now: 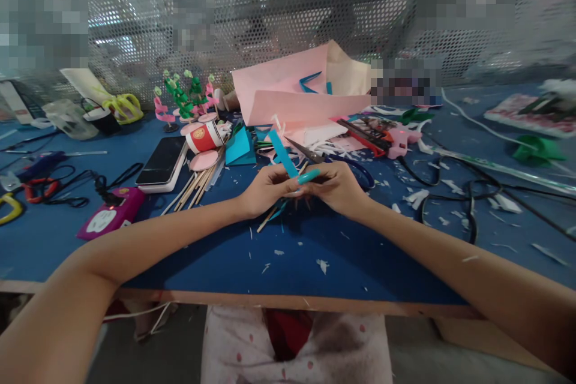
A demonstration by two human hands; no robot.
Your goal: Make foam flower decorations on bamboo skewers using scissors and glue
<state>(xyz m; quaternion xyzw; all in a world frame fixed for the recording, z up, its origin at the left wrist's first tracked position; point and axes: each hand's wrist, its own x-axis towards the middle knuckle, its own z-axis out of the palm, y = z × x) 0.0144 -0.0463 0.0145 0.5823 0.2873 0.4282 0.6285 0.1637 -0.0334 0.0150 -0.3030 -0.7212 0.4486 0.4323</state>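
My left hand (265,189) and my right hand (335,186) meet over the middle of the blue table (216,252). Both are closed on a strip of blue paper (282,155) that sticks up between the fingers, wrapped against a thin wooden stick (266,220) whose end points down toward the table. A teal-painted nail of my right hand presses on the strip. Scissors with blue handles (333,162) lie just behind my hands.
Pink paper sheets (297,96), a red paper cup (203,137), a phone (162,161), a bundle of wooden sticks (193,186), finished pink-and-green paper flowers (182,99), a pink glue gun (396,139), black cables (468,204) and paper scraps cover the table.
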